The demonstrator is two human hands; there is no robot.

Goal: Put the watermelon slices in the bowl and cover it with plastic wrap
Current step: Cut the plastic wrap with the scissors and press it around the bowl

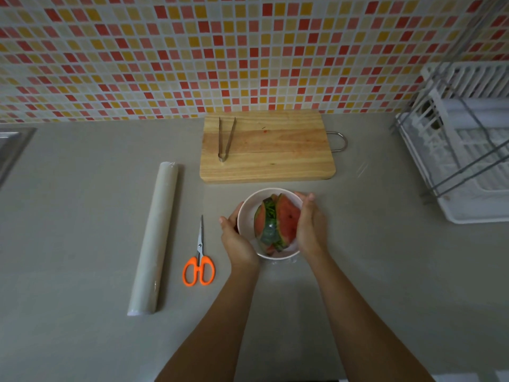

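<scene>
Two bare hands cup a pale bowl [248, 213] of watermelon slices [286, 219] on a grey worktop [358, 271], seen from a head-worn camera looking down. The left hand [237, 239] wraps the bowl's left side, thumb raised beside the rim and fingers hidden behind the wall. The right hand [309, 227] curves round the right side, its fingertips reaching the far rim. Each hand holds the bowl and nothing else.

The slices stand on edge, packed together in the bowl, with green rinds and red flesh rising above the rim. A glossy sheen lies across them, and crinkled clear plastic film [285, 261] shows at the bowl's near edge (how far it reaches round the rim cannot be told).

The roll of plastic wrap [154, 238] lies well to the left of the bowl, running from near to far at a slight slant. Between the roll and the left hand lie the scissors [199, 260], orange handles toward the viewer and shut blades pointing away.

Just beyond the bowl a wooden cutting board [275, 150] sits against the wall of red, orange and cream mosaic tiles [248, 51], a metal loop handle [341, 142] at its right end. Metal tongs [225, 139] rest on the board's left part, their arms spreading toward the wall, and a small red speck marks the wood nearby. A white dish rack [468, 161] stands at the right edge of the worktop.
</scene>
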